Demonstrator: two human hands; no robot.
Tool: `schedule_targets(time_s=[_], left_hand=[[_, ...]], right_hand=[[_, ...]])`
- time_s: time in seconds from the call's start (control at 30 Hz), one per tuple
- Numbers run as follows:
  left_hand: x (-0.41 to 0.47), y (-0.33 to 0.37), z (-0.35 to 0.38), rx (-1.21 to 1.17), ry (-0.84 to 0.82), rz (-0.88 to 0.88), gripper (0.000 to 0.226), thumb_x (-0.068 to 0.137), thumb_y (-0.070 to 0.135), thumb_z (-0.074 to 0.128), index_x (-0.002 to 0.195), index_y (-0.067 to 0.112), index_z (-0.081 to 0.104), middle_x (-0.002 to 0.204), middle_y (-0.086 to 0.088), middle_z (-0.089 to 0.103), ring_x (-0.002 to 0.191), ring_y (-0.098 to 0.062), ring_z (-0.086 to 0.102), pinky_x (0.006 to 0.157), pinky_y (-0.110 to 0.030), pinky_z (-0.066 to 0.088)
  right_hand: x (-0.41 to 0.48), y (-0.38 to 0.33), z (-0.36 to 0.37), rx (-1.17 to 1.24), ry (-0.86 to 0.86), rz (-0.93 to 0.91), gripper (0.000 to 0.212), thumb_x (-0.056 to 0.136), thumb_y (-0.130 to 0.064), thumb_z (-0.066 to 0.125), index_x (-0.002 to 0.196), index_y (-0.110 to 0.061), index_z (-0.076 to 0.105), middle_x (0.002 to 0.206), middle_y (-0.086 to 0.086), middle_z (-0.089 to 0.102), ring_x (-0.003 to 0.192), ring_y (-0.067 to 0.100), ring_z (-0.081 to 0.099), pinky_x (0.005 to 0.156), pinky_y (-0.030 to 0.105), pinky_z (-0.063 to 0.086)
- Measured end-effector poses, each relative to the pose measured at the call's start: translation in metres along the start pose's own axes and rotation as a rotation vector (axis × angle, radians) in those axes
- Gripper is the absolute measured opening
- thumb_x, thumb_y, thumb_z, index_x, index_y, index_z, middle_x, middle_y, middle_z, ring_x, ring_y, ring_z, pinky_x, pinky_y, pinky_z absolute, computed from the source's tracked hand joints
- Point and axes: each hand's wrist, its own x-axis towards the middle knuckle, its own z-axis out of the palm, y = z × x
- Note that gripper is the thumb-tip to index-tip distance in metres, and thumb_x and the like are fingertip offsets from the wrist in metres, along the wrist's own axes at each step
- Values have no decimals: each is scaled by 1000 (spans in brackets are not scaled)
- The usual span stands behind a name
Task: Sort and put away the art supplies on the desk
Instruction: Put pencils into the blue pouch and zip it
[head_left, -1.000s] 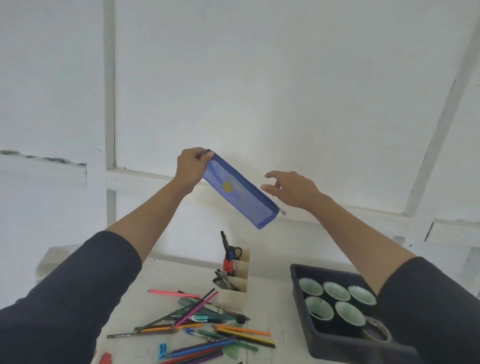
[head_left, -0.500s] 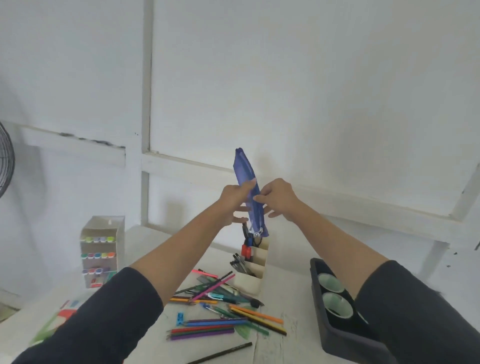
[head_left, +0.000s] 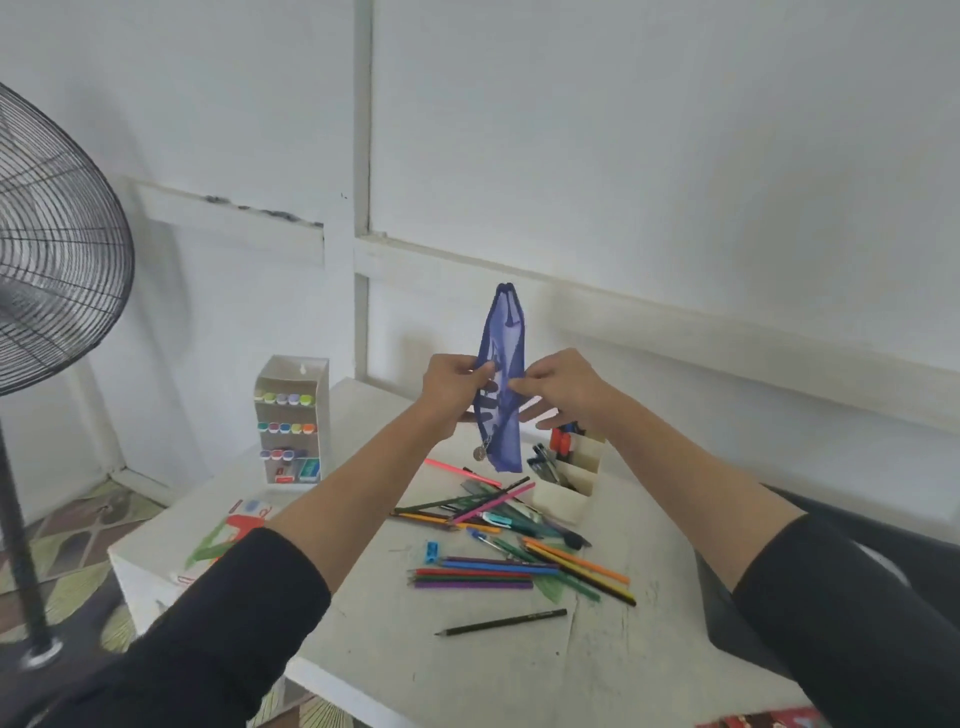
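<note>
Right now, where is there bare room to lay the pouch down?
The near desk edge, this side of the black pencil, is bare and should take the pouch. A strip between marker rack and pencil pile is partly hidden by the left forearm. Crowded: organizer down to that pile.

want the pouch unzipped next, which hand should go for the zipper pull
Likely left: the zipper pull hangs just below the left hand, on its side of the blue pouch; the right hand pinches the other edge.

1 head-worn wide-angle camera looks forward and down over both forearms at the desk (head_left: 467, 670), near, facing the white wall (head_left: 623, 130).
</note>
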Motion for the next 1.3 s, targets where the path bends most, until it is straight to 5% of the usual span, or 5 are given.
schedule_targets(time_s=[0.23, 0.43, 0.67, 1.03, 1.3], left_hand=[[30, -48, -65, 324, 189, 69, 25, 95, 18, 55, 75, 3, 56, 68, -16, 49, 60, -24, 47, 52, -33, 50], [35, -83, -94, 527, 87, 134, 42, 95, 20, 54, 69, -13, 56, 65, -31, 57, 53, -25, 51, 57, -39, 53], [30, -124, -117, 795, -21, 207, 48, 93, 9, 47, 49, 12, 29, 46, -4, 30, 46, -14, 27, 52, -31, 26], [29, -149, -153, 733, -15, 94, 47, 92, 6, 46, 47, 16, 33, 46, -1, 31, 46, -12, 28, 52, -25, 25], [28, -162, -158, 678, -47, 47, 38, 94, 8, 45, 56, 13, 45, 51, 1, 39, 50, -11, 37, 51, -23, 29]], right_hand=[[13, 36, 41, 33, -14, 159, 17, 89, -14, 56, 87, 1, 64, 73, 12, 68, 59, 22, 66, 48, 22, 47], [13, 55, 91, 57, -90, 232, 17, 92, -19, 56, 83, -7, 63, 78, 8, 69, 61, 19, 66, 45, 20, 47], [14, 92, 140, 24, -125, 333, 46, 99, -44, 38, 91, -7, 65, 79, 9, 70, 61, 18, 63, 51, 24, 49], [31, 153, 222, -705, -121, 164, 31, 89, -19, 60, 119, -18, 56, 124, 9, 52, 107, 26, 55, 88, 36, 49], [50, 106, 196, -136, 196, 62, 19, 82, -19, 71, 97, -17, 59, 82, -2, 61, 69, 12, 57, 59, 22, 49]])
